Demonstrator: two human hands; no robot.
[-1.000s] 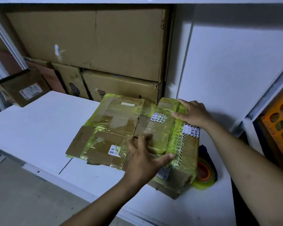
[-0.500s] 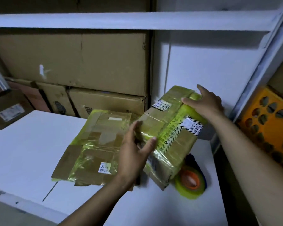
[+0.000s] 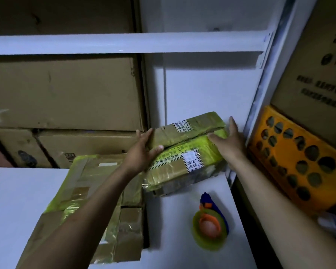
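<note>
Both hands clamp the taped parcel (image 3: 184,152) between them, one at each end. The left hand (image 3: 144,150) grips the left end, with the thumb on the near face and the fingers wrapped over the far edge. The right hand (image 3: 229,140) holds the right end, with the thumb laid across the upper face and the fingers extended up along the end.

The parcel spans the gap between the two palms. It is tilted, far edge high, above the right rear part of the white shelf board (image 3: 17,200). Whether its lower corner touches the board cannot be determined.

On the shelf board:
- A flattened taped carton (image 3: 97,191) lies at centre.
- A yellow tape roll (image 3: 209,232) lies at the right front.
- Stacked cardboard boxes (image 3: 62,94) stand at the rear.

An orange crate (image 3: 299,162) stands off the board's right edge.
</note>
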